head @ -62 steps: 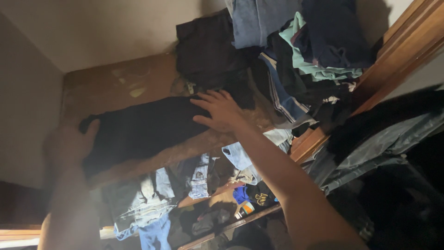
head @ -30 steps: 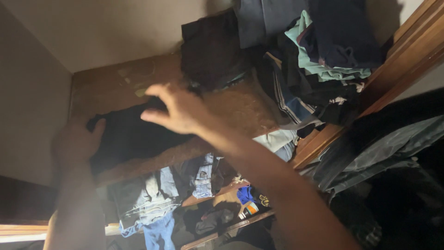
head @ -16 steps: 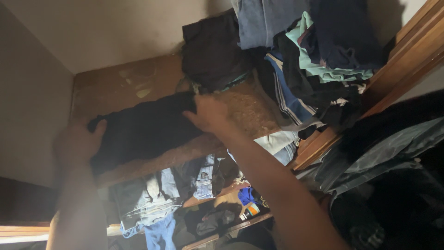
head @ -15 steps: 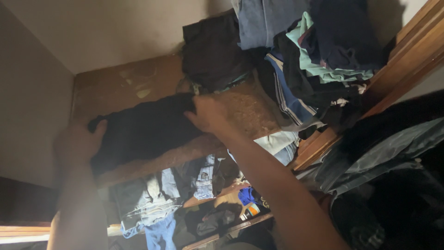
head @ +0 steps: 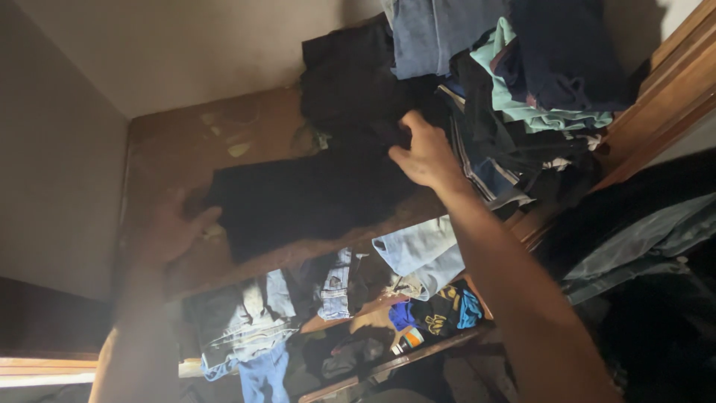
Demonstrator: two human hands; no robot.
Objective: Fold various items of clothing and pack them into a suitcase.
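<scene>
While both arms are up on the shelf, here's how it stands:

Garment: a dark folded garment lies flat on the wooden shelf, centre of the frame, its right end butting against the heap of clothes at upper right.

Right hand: the right hand, upper centre, has its fingers curled round the garment's far right edge, pinching dark cloth right where it meets the heap.

Left hand: the left hand, at centre left, lies open and flat on the bare board, fingertips just beside the garment's left end. It grips nothing, and whether it touches the cloth I can't tell in this gloom.

Step in hand: looks to me like the garment is being slid sideways toward the heap, the right hand doing the pulling and the left only steadying.

Next move, as I judge it: that right edge wants tucking square against the pile without dragging the loose teal top down, so a gentle push and a flat palm to smooth it.

Surface: worn brown wood, scuffed, with pale flecks at upper left.

Below: a lower shelf crammed with denim jeans, bottom centre, and a bright blue-and-black bundle to their right.

Room: a dim closet, plain pale wall behind, wooden frame at the right edge, dark hanging cloth at lower right.
</scene>
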